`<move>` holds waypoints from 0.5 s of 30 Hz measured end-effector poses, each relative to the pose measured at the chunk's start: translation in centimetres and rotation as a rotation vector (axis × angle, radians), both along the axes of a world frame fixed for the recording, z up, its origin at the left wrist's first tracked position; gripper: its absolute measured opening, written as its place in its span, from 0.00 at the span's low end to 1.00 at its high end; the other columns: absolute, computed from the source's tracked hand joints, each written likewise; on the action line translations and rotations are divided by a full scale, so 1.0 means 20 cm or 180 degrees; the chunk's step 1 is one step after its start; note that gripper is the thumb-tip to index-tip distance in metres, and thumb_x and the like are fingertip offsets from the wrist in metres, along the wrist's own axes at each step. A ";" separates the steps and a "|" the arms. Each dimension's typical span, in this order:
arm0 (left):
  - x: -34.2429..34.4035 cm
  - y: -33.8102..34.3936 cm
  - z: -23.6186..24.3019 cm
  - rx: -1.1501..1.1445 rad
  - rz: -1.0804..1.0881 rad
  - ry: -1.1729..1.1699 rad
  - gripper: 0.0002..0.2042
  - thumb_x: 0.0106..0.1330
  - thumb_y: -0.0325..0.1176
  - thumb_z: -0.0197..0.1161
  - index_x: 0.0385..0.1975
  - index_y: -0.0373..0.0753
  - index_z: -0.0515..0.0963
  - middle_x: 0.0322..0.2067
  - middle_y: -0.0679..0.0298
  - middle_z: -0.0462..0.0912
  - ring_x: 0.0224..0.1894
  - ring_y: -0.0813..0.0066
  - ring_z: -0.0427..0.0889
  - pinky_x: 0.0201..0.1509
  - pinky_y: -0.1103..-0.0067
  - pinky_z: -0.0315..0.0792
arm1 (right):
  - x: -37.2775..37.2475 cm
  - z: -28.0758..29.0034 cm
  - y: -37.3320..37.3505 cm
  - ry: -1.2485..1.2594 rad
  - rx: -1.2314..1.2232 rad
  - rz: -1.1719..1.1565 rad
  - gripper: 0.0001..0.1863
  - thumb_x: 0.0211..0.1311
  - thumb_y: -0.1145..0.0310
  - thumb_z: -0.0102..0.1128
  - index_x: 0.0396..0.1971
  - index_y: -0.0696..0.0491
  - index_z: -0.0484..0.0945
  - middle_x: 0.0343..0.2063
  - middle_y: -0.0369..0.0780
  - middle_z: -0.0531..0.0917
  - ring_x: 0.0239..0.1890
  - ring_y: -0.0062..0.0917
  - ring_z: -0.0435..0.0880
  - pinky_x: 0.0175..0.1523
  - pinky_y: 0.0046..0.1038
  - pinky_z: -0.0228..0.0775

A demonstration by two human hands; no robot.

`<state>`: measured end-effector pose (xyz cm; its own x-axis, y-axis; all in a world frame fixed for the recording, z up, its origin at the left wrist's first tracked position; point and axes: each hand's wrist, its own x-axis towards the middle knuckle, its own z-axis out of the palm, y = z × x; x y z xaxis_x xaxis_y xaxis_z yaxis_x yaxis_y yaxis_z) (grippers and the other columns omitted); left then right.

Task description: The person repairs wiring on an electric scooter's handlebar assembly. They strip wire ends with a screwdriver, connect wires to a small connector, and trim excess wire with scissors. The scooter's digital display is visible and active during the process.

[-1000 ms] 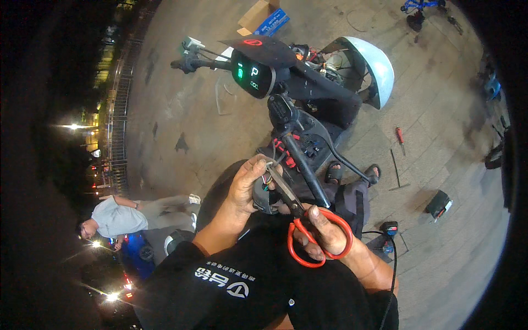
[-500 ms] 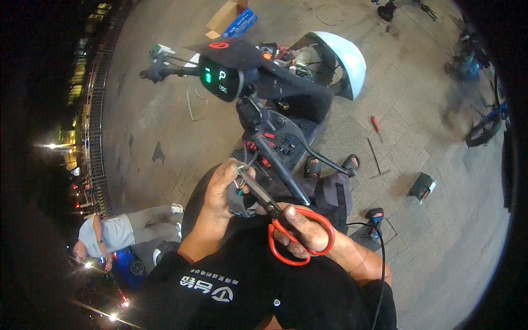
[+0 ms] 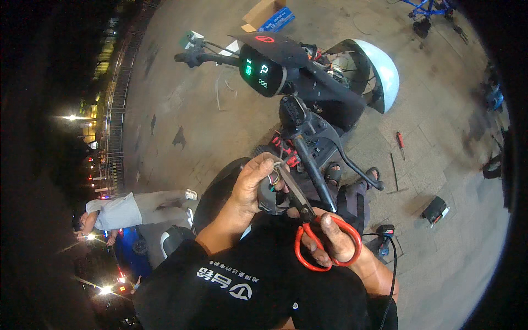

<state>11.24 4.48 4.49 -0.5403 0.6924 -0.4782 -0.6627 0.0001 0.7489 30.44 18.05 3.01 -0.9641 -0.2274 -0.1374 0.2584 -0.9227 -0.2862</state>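
Note:
Pinched in the fingers of my left hand (image 3: pixel 250 187) are several thin coloured wires (image 3: pixel 273 177). A dark grey rounded part (image 3: pixel 268 201) sits against the same hand, partly hidden by its fingers. My right hand (image 3: pixel 338 239) is closed around the red handles of a pair of scissors (image 3: pixel 297 191). The scissors' blades point up and left, their tips at the wires beside my left fingertips. I cannot tell whether the tips touch a wire. Just beyond my hands is the black handlebar (image 3: pixel 313 170) of an electric scooter with a lit display (image 3: pixel 263 72).
The scooter's pale blue front cover (image 3: pixel 385 77) hangs loose, wiring exposed. On the paving to the right lie a red-handled screwdriver (image 3: pixel 400 141), a thin metal rod (image 3: pixel 394 170), a black box (image 3: pixel 434 210) and a power drill (image 3: pixel 385 234). At left stands another person (image 3: pixel 118 212).
The whole view has shifted, so the scooter and both hands appear farther right. My left hand still pinches the wires, and the scissors stay in my right hand with their tips there.

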 end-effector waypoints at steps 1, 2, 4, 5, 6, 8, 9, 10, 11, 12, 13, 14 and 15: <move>-0.01 -0.02 -0.02 0.0025 -0.0024 -0.0003 0.12 0.67 0.40 0.61 0.38 0.36 0.75 0.32 0.59 0.81 0.25 0.78 0.76 0.35 0.78 0.76 | -0.01 0.00 0.00 0.0004 0.0029 0.0018 0.35 0.72 0.44 0.39 0.62 0.61 0.61 0.17 0.33 0.70 0.08 0.14 0.64 0.13 0.16 0.58; -0.03 -0.05 -0.05 0.0046 -0.0050 -0.0004 0.12 0.68 0.39 0.60 0.40 0.37 0.74 0.33 0.57 0.80 0.24 0.77 0.75 0.39 0.74 0.79 | -0.02 0.00 0.00 0.0010 0.0055 0.0033 0.35 0.72 0.43 0.39 0.62 0.62 0.61 0.17 0.33 0.70 0.08 0.14 0.64 0.13 0.16 0.58; -0.04 -0.06 -0.07 0.0089 -0.0066 -0.0022 0.12 0.69 0.39 0.58 0.42 0.37 0.74 0.34 0.55 0.80 0.25 0.75 0.76 0.42 0.69 0.81 | -0.01 0.01 0.00 -0.0005 0.0096 0.0059 0.36 0.71 0.43 0.40 0.62 0.62 0.61 0.17 0.33 0.70 0.08 0.14 0.64 0.13 0.16 0.58; -0.04 -0.06 -0.08 0.0100 -0.0060 -0.0020 0.12 0.69 0.39 0.58 0.42 0.37 0.74 0.34 0.55 0.81 0.25 0.75 0.77 0.42 0.69 0.81 | -0.01 0.01 0.00 -0.0007 0.0100 0.0065 0.37 0.71 0.43 0.40 0.61 0.63 0.61 0.17 0.33 0.70 0.08 0.14 0.64 0.13 0.16 0.58; -0.04 -0.05 -0.08 0.0110 -0.0058 -0.0038 0.12 0.69 0.39 0.57 0.42 0.37 0.74 0.34 0.55 0.81 0.26 0.74 0.78 0.42 0.69 0.81 | -0.01 0.01 0.00 -0.0029 0.0103 0.0068 0.37 0.71 0.42 0.40 0.61 0.63 0.61 0.18 0.33 0.70 0.08 0.14 0.64 0.13 0.16 0.58; -0.04 -0.06 -0.07 0.0030 0.0007 -0.0134 0.12 0.68 0.39 0.58 0.42 0.37 0.74 0.35 0.56 0.82 0.32 0.67 0.84 0.41 0.65 0.82 | -0.01 0.02 0.01 0.0040 0.0170 0.0059 0.37 0.71 0.42 0.40 0.61 0.63 0.61 0.17 0.33 0.70 0.08 0.14 0.64 0.13 0.16 0.58; -0.04 -0.06 -0.07 0.0030 0.0029 -0.0140 0.12 0.68 0.39 0.59 0.42 0.37 0.75 0.35 0.56 0.83 0.33 0.66 0.85 0.41 0.64 0.82 | -0.01 0.02 0.01 0.0045 0.0197 0.0067 0.37 0.71 0.42 0.40 0.61 0.64 0.61 0.17 0.33 0.70 0.08 0.14 0.64 0.13 0.16 0.58; -0.03 -0.06 -0.08 0.0029 0.0049 -0.0145 0.12 0.68 0.39 0.59 0.42 0.37 0.75 0.35 0.55 0.83 0.35 0.64 0.86 0.41 0.64 0.83 | -0.01 0.03 0.01 0.0016 0.0257 0.0085 0.37 0.71 0.42 0.40 0.61 0.64 0.62 0.17 0.33 0.70 0.08 0.14 0.64 0.13 0.16 0.58; -0.05 -0.07 -0.12 0.0353 -0.0087 -0.0198 0.12 0.67 0.39 0.60 0.42 0.37 0.76 0.36 0.55 0.84 0.36 0.63 0.86 0.42 0.63 0.83 | -0.01 0.03 0.01 0.0027 0.0272 0.0067 0.37 0.71 0.43 0.40 0.60 0.64 0.62 0.17 0.33 0.70 0.08 0.14 0.64 0.13 0.16 0.57; -0.04 -0.06 -0.10 0.0262 0.0001 -0.0234 0.11 0.67 0.38 0.60 0.40 0.37 0.76 0.35 0.56 0.84 0.33 0.68 0.85 0.39 0.69 0.81 | -0.02 0.02 0.01 0.0054 0.0280 0.0047 0.36 0.71 0.43 0.40 0.60 0.64 0.63 0.17 0.33 0.70 0.08 0.13 0.64 0.13 0.16 0.57; -0.02 -0.02 -0.05 0.0193 0.0075 -0.0272 0.10 0.67 0.37 0.60 0.39 0.37 0.75 0.34 0.58 0.83 0.31 0.73 0.83 0.36 0.76 0.79 | -0.02 0.02 0.01 0.0048 0.0307 0.0039 0.36 0.71 0.43 0.39 0.60 0.63 0.63 0.17 0.33 0.70 0.08 0.14 0.64 0.13 0.16 0.57; -0.01 0.00 -0.04 0.0126 0.0147 -0.0312 0.09 0.67 0.36 0.61 0.37 0.37 0.75 0.33 0.59 0.83 0.29 0.78 0.81 0.33 0.82 0.77 | -0.02 0.03 0.01 0.0040 0.0335 0.0030 0.36 0.72 0.44 0.39 0.60 0.63 0.63 0.17 0.34 0.70 0.08 0.14 0.64 0.13 0.16 0.57; -0.01 -0.01 -0.04 0.0165 0.0196 -0.0359 0.08 0.68 0.35 0.60 0.37 0.37 0.75 0.34 0.59 0.83 0.29 0.77 0.82 0.34 0.82 0.77 | -0.02 0.03 0.01 0.0061 0.0353 0.0014 0.35 0.72 0.44 0.39 0.60 0.63 0.63 0.17 0.34 0.70 0.08 0.14 0.64 0.13 0.16 0.57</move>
<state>11.11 4.35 3.63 -0.5275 0.6848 -0.5027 -0.7402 -0.0800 0.6676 30.06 18.17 3.57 -0.9658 -0.2159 -0.1434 0.2557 -0.8840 -0.3914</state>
